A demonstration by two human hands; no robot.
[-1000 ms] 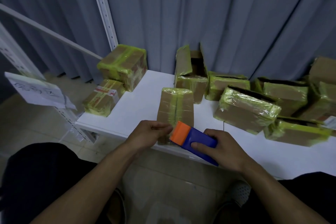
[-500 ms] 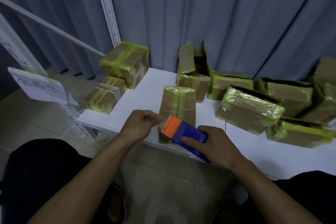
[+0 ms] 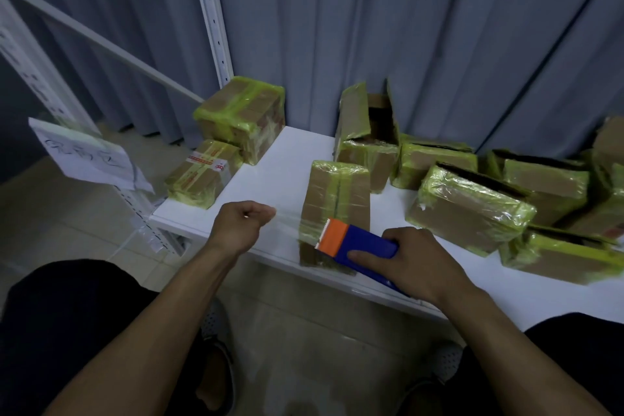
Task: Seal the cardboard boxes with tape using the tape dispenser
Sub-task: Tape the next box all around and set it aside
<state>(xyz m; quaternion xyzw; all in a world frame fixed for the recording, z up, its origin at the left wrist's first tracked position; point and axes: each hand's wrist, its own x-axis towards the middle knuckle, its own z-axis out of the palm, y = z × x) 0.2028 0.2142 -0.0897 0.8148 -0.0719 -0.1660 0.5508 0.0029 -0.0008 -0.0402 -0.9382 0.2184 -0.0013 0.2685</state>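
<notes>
A narrow cardboard box (image 3: pixel 336 199) wrapped in yellow-green tape stands at the front edge of the white table (image 3: pixel 280 176). My right hand (image 3: pixel 410 258) grips a blue tape dispenser (image 3: pixel 358 246) with an orange head, held against the box's near end. My left hand (image 3: pixel 241 224) pinches the free end of a clear tape strip (image 3: pixel 287 216), stretched leftward from the dispenser across the box's lower front.
Several taped and open boxes (image 3: pixel 469 209) crowd the table's right and back. Two taped boxes (image 3: pixel 241 118) sit stacked at the left corner. White shelf posts (image 3: pixel 211 10) and a paper sign (image 3: pixel 89 154) stand left; grey curtains behind. My knees are below the table edge.
My left hand has moved left, away from the dispenser, drawing out a longer stretch of clear tape. The right hand still holds the dispenser against the box.
</notes>
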